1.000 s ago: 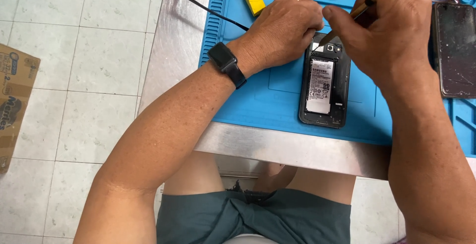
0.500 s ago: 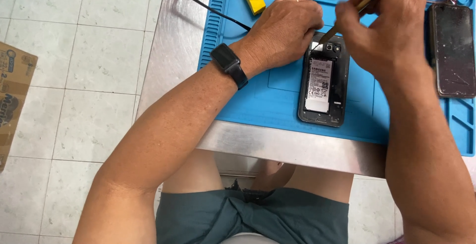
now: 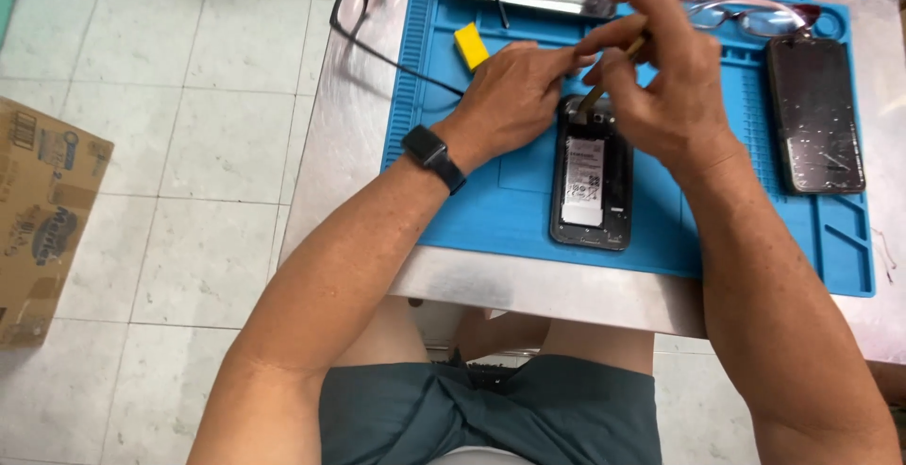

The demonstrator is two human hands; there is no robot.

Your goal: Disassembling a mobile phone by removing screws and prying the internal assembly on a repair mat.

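The left hand (image 3: pixel 514 97) lay loosely curled at the opened phone's (image 3: pixel 592 182) ten o'clock corner, holding nothing, while the right hand (image 3: pixel 661 78) pinched a slim tool (image 3: pixel 604 90) at twelve o'clock.

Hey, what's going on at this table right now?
A person sits at a metal table working on an opened phone, its back off and battery showing, lying on a blue work mat. The left hand steadies the phone's top end, while the right hand holds a thin tool with its tip at that top end. Another phone, eyeglasses and a yellow block lie on the mat.
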